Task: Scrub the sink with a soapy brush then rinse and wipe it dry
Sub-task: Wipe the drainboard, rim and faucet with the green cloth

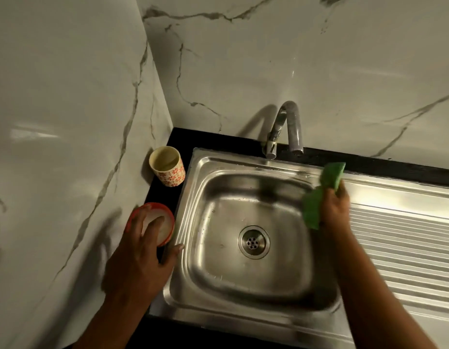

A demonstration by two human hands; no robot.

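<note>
Left hand (140,253) is resting open on soap tub (168,224); right hand (335,210) is gripping scrubber (331,175) above sink (193,187); scrubbing, rinsing, wiping seemingly remaining.

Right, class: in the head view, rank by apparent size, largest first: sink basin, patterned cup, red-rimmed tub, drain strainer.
1. sink basin
2. patterned cup and red-rimmed tub: about alike; the left hand partly covers the tub, so unranked.
3. drain strainer
</note>
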